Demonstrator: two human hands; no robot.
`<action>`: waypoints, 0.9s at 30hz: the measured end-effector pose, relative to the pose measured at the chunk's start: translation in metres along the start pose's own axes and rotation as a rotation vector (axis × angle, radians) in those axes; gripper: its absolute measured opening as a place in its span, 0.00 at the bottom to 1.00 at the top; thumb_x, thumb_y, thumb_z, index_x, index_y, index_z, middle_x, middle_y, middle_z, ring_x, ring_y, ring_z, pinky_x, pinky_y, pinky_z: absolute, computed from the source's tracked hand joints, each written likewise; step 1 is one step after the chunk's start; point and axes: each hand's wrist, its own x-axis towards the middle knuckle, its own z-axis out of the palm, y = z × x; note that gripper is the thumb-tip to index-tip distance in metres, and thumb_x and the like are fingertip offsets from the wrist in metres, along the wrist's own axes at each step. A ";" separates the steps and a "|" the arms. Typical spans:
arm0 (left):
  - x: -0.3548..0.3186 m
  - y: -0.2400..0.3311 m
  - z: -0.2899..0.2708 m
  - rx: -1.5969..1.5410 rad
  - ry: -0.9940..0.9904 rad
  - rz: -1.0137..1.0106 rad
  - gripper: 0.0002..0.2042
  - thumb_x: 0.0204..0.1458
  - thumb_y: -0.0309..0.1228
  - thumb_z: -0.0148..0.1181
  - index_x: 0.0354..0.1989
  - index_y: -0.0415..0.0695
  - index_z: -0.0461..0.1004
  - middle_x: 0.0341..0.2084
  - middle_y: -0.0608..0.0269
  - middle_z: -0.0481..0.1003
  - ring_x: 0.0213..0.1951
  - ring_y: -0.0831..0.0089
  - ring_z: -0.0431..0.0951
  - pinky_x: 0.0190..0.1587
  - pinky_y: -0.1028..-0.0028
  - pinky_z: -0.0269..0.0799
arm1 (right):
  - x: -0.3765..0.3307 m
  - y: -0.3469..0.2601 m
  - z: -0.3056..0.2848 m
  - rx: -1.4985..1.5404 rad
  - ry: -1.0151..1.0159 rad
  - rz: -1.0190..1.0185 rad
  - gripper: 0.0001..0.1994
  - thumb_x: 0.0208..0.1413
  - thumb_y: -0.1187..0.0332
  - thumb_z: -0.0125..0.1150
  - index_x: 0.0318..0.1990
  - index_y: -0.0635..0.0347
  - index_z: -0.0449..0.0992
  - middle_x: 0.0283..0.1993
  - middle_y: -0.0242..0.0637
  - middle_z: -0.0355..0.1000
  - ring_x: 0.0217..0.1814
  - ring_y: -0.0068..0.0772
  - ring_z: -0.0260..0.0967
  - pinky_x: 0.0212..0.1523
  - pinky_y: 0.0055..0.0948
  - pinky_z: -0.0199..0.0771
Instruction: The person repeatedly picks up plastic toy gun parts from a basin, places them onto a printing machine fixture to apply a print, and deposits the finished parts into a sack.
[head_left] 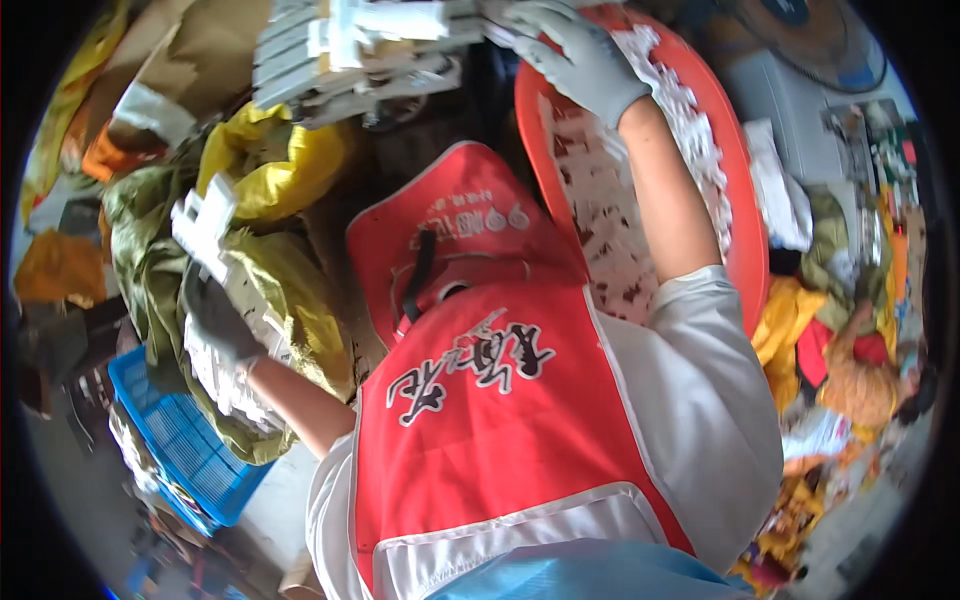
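Observation:
My left hand [215, 315], in a dark grey glove, is over an open olive-green woven sack [300, 300]. A white plastic piece [205, 222] with short arms sticks up from its fingers. Inside the sack lie more white pieces [225, 385]. At the top, my right hand [580, 62], in a light grey glove, reaches over a red oval tub [735, 200] to the right end of a grey slatted surface [285, 60]. Its fingers close around something thin and pale at that edge, too small to name. Many white pieces [690, 120] fill the tub.
A yellow sack [275, 165] stands beyond the green one. A blue plastic basket [190, 440] is at the left. White parts [385, 20] lie on the slatted surface. At the far right, another person [860, 390] is among yellow sacks; a fan [810, 40] stands at the upper right.

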 end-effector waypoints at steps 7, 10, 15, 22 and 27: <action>-0.045 0.016 -0.099 0.425 0.322 0.042 0.12 0.55 0.20 0.51 0.47 0.33 0.72 0.46 0.52 0.73 0.45 0.65 0.74 0.49 0.71 0.74 | -0.231 0.137 0.044 -0.272 0.150 0.864 0.18 0.51 0.61 0.58 0.49 0.58 0.68 0.45 0.43 0.72 0.44 0.42 0.72 0.48 0.37 0.70; -0.039 0.019 -0.098 0.623 0.308 0.098 0.12 0.55 0.20 0.51 0.47 0.33 0.72 0.46 0.52 0.73 0.45 0.65 0.74 0.49 0.72 0.74 | -0.272 0.150 0.076 -0.532 -0.144 0.906 0.20 0.52 0.60 0.56 0.52 0.54 0.67 0.54 0.42 0.66 0.52 0.47 0.67 0.52 0.41 0.67; -0.023 0.035 -0.052 0.831 0.231 0.164 0.11 0.54 0.21 0.54 0.46 0.34 0.73 0.47 0.55 0.73 0.45 0.68 0.76 0.47 0.73 0.74 | -0.286 0.187 0.114 -0.930 -0.420 0.643 0.17 0.51 0.66 0.50 0.50 0.44 0.71 0.57 0.35 0.65 0.58 0.37 0.63 0.49 0.39 0.67; -0.010 0.050 0.016 0.815 0.043 0.265 0.12 0.55 0.25 0.54 0.48 0.41 0.74 0.45 0.59 0.75 0.43 0.70 0.76 0.46 0.75 0.72 | -0.289 0.200 0.079 -0.723 -0.923 0.668 0.11 0.49 0.69 0.51 0.33 0.61 0.80 0.47 0.47 0.73 0.46 0.49 0.73 0.47 0.41 0.71; -0.006 0.059 0.058 0.666 -0.023 0.173 0.13 0.54 0.25 0.54 0.48 0.41 0.73 0.46 0.58 0.75 0.48 0.67 0.74 0.53 0.70 0.67 | -0.299 0.162 0.053 -0.173 -1.157 0.656 0.26 0.55 0.57 0.51 0.62 0.49 0.61 0.54 0.45 0.68 0.49 0.43 0.69 0.47 0.41 0.71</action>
